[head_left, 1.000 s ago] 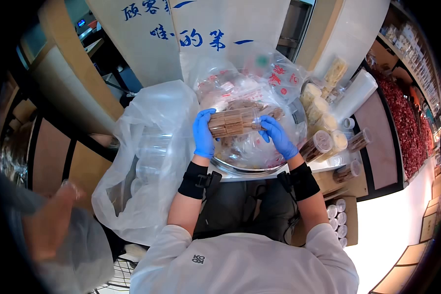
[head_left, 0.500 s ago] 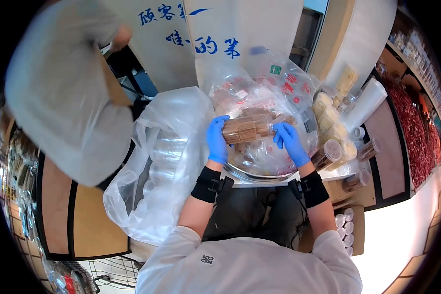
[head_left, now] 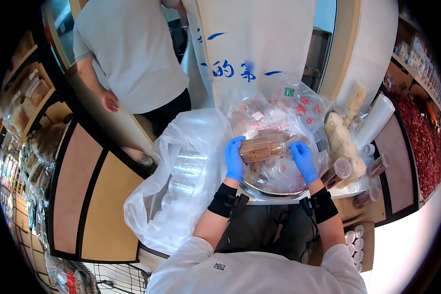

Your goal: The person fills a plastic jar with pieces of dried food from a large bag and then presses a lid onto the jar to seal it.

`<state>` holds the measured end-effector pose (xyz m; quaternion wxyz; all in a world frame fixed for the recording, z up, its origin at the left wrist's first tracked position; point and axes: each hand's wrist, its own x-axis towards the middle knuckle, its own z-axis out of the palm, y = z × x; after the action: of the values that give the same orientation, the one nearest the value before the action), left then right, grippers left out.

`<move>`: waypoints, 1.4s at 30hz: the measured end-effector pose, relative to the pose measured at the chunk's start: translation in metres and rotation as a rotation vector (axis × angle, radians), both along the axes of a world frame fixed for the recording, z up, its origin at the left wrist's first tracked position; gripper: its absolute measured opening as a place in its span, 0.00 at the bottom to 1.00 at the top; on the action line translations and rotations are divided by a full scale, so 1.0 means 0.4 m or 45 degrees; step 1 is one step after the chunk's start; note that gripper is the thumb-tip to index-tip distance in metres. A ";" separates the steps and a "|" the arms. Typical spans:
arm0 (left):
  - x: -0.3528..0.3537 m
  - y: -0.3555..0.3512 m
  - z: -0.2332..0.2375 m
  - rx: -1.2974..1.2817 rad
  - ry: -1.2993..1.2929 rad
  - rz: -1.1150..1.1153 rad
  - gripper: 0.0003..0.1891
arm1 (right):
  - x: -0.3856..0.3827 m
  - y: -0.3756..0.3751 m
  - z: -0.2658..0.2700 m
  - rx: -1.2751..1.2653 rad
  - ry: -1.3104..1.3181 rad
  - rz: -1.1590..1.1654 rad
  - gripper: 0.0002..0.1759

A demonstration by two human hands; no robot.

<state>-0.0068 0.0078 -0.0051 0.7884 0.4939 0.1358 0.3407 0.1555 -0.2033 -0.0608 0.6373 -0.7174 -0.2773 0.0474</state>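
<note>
My left hand (head_left: 234,160), in a blue glove, is wrapped round the bottom end of a clear plastic jar (head_left: 264,148). The jar lies on its side in the air, packed with brown sticks or strips. At its mouth end is my right hand (head_left: 304,159), gloved too, with fingers bent together; what they pinch, if anything, is too small to make out. Below the jar stands a wide round metal basin (head_left: 259,193) holding clear plastic bags (head_left: 299,177), some printed in red.
On the left, a large translucent bag (head_left: 149,215) holds several clear empty jars. Filled jars (head_left: 339,169) and a plastic roll (head_left: 376,120) stand at the right. White-lidded jars (head_left: 358,244) sit in a box below. Another person (head_left: 132,54) stands across the table.
My right hand has drawn slightly away from the jar's mouth, its fingers more curled. My left hand still holds the jar. The other person has moved back, and the view has shifted.
</note>
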 end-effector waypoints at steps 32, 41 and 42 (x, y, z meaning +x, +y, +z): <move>0.008 0.008 -0.026 0.028 0.001 0.027 0.16 | -0.016 0.046 -0.004 -0.894 -0.662 -0.088 0.32; 0.012 0.009 -0.033 0.035 0.009 0.048 0.16 | -0.030 0.041 -0.001 -1.043 -0.714 -0.214 0.31; 0.011 0.009 -0.033 0.044 0.001 0.052 0.16 | -0.027 0.040 0.007 -1.027 -0.607 -0.217 0.28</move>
<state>-0.0023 0.0112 -0.0181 0.7725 0.5047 0.1403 0.3589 0.1446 -0.1874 -0.0579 0.2279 -0.9187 -0.3155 -0.0671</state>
